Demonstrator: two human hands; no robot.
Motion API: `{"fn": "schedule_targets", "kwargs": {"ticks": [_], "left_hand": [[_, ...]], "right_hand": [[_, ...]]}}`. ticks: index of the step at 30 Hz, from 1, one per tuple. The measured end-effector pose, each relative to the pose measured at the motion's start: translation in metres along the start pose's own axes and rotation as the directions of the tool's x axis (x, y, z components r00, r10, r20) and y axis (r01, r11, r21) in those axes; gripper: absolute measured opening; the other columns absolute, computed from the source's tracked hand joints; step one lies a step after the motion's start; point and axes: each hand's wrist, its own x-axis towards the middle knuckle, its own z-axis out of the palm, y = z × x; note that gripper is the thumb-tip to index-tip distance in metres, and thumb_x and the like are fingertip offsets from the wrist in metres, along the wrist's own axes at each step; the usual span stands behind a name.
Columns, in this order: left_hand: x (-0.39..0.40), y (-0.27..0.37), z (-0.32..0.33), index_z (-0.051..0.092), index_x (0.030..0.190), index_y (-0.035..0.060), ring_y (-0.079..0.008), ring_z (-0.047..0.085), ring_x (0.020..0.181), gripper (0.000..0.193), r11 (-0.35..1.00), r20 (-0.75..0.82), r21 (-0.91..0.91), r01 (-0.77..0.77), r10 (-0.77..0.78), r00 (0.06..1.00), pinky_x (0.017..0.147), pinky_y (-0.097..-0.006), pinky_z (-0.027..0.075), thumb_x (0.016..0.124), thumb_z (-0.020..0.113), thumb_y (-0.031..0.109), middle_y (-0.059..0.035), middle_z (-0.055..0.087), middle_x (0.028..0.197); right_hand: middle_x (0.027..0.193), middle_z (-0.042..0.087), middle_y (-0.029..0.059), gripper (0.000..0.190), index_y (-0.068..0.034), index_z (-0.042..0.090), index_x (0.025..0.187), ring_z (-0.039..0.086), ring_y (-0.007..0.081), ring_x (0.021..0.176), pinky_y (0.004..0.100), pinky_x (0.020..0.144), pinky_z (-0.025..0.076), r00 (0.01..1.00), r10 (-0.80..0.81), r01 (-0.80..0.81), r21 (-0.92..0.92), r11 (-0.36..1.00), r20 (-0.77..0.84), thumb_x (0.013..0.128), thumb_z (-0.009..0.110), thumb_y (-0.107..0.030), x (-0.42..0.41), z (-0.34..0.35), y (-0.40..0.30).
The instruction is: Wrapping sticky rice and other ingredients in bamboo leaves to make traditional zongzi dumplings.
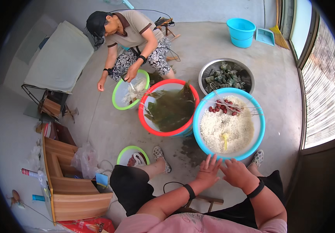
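My left hand [210, 168] is at the near rim of a blue-rimmed basin [261, 128], palm down with its fingers apart. Beside it, my right hand [237, 174] points toward the same rim; its fingers are partly hidden, and I see nothing held. White rice [214, 128] fills much of this basin. A yellow plastic spoon [225, 142] stands in the rice, and red jujubes [220, 108] lie at the far side. Pale strings [250, 110] hang over the rim. To the left, a red-rimmed bucket [143, 121] holds long green leaves [170, 112] in murky water.
Wrapped leaf dumplings [224, 76] fill a steel basin [201, 76]. Across from me, a seated person [138, 32] holds a spoon [131, 85] over a green-rimmed rice basin [114, 97]. A smaller green-rimmed basin [120, 153], a wooden cabinet [80, 204] and a blue bucket [241, 35] stand around.
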Motion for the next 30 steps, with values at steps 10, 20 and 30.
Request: {"fn": "schedule_targets", "kwargs": {"ticks": [10, 20, 30], "left_hand": [[0.001, 0.001, -0.017, 0.012, 0.163, 0.0149, -0.0402, 0.005, 0.155, 0.110, 0.999, 0.099, -0.047, 0.004, 0.001, 0.995, 0.112, -0.0576, 0.030, 0.079, 0.080, 0.040, -0.0169, 0.004, 0.168], [0.002, 0.007, -0.021, 0.015, 0.162, 0.0140, -0.0425, 0.007, 0.153, 0.117, 1.000, 0.092, -0.004, 0.019, -0.018, 0.996, 0.110, -0.0571, 0.033, 0.073, 0.084, 0.044, -0.0174, 0.005, 0.167], [0.005, 0.016, -0.031, 0.013, 0.162, 0.0132, -0.0422, 0.007, 0.154, 0.121, 0.997, 0.181, 0.051, 0.051, -0.059, 0.982, 0.110, -0.0572, 0.036, 0.071, 0.086, 0.044, -0.0172, 0.004, 0.168]], "right_hand": [[0.107, 0.061, 0.0114, 0.047, -0.008, 0.066, 0.112, 0.061, 0.0312, 0.098, 0.0418, 0.076, 0.055, 0.998, 0.023, -0.019, -0.062, 0.998, 0.056, 0.074, 0.082, -0.031, 0.006, -0.005, -0.003], [0.113, 0.061, 0.0125, 0.063, -0.006, 0.059, 0.126, 0.060, 0.0327, 0.102, 0.0423, 0.080, 0.055, 1.000, 0.004, -0.002, -0.049, 0.999, 0.026, 0.073, 0.083, -0.030, -0.002, 0.005, -0.001], [0.120, 0.060, 0.0133, 0.059, -0.011, 0.061, 0.124, 0.059, 0.0343, 0.110, 0.0440, 0.086, 0.054, 0.999, -0.044, 0.044, -0.055, 0.998, -0.007, 0.073, 0.082, -0.030, -0.014, 0.013, 0.006]]}}
